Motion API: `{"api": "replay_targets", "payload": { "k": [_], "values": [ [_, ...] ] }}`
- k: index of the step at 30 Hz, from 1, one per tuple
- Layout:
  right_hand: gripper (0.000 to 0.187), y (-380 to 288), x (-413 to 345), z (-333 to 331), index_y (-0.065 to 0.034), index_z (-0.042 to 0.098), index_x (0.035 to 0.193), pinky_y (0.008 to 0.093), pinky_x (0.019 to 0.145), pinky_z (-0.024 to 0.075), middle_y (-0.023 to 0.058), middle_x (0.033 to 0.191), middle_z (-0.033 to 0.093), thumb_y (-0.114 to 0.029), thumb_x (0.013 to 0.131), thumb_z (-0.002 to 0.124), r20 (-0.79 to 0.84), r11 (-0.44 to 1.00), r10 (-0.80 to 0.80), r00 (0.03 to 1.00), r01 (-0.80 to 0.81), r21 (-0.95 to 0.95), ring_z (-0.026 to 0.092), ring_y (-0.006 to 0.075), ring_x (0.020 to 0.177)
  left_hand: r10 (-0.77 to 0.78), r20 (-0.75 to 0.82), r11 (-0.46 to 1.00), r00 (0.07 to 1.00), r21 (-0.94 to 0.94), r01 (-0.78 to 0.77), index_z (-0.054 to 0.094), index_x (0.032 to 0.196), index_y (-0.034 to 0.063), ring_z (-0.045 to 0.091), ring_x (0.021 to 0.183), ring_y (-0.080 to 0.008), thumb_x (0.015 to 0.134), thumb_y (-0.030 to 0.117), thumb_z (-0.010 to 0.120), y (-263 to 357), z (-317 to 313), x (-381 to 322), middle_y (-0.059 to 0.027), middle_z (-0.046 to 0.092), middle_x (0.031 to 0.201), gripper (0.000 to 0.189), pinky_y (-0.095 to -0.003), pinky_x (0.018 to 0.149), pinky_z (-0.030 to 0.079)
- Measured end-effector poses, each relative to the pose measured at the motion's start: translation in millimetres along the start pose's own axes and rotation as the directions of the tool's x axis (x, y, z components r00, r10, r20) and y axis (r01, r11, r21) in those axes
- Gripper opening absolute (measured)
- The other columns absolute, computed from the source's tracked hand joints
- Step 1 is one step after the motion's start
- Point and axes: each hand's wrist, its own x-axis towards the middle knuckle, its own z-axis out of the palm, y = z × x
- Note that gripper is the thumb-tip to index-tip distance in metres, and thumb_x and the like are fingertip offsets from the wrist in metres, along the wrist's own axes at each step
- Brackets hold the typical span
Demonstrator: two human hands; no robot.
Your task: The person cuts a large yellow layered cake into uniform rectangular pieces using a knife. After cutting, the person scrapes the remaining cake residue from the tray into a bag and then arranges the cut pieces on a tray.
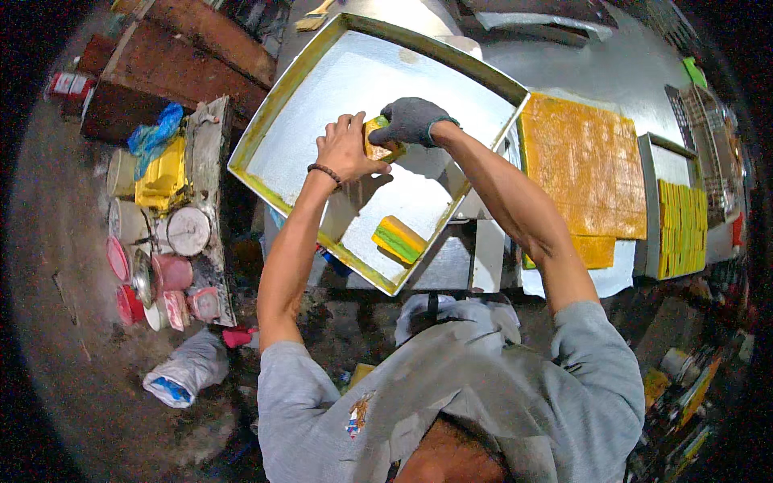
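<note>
A square metal baking tray [356,63] with a pale lined floor sits at an angle before me. Inside it, my left hand [345,148], bare with a beaded bracelet, grips the left side of a yellow-and-green layered cake block [374,145]. My right hand [413,122] wears a dark grey glove and clasps the same block from above and from the right. The fingers cover much of the block. A second layered cake block [398,240], striped yellow and green, lies apart in the tray's near corner.
Right of the tray lies a large orange-topped cake slab [583,166], then a narrower metal tray [650,205] holding upright yellow-green slices [682,229]. A brush [313,21] rests beyond. Leftward, a worn wooden bench [208,151] stands beside several tubs and lids [188,231].
</note>
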Motion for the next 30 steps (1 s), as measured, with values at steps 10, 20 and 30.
{"api": "replay_targets", "payload": {
  "k": [10,20,30],
  "values": [
    [0.043,36.7,-225.9,-102.1,-0.0010,0.062,0.132,0.0243,0.067,0.0481,0.0002,0.078,0.062,-0.018,0.093,0.070,-0.515,0.783,0.496,0.699,-0.103,0.613,0.057,0.0078,0.072,0.174,-0.011,0.984,0.985,0.039,-0.174,0.043,0.149,0.0123,0.047,0.132,-0.0360,0.056,0.041,0.094,13.1,8.3,18.9,-0.0122,0.054,0.142,0.110,-0.0555,0.107,0.035],
    [0.034,73.5,-364.2,68.9,-0.0053,0.063,0.118,0.0496,0.074,0.0532,0.0195,0.093,0.066,-0.023,0.090,0.065,-0.276,0.804,0.582,0.765,-0.593,0.051,0.067,0.0394,0.082,0.183,0.089,0.965,0.979,0.171,-0.196,0.051,0.141,0.0191,0.051,0.130,-0.0326,0.063,0.041,0.087,12.9,6.2,25.2,-0.0084,0.052,0.142,0.089,-0.0592,0.101,0.038],
    [0.031,79.5,-301.6,76.5,-0.0004,0.049,0.122,0.0452,0.053,0.0552,0.0164,0.079,0.066,-0.010,0.093,0.055,-0.182,0.791,0.559,0.809,-0.586,-0.174,0.070,0.0328,0.067,0.165,0.150,0.942,0.975,0.268,-0.200,0.055,0.135,0.0164,0.056,0.119,-0.0320,0.060,0.054,0.086,21.1,-5.1,28.2,-0.0108,0.056,0.133,0.089,-0.0580,0.098,0.034]
  ]
}}
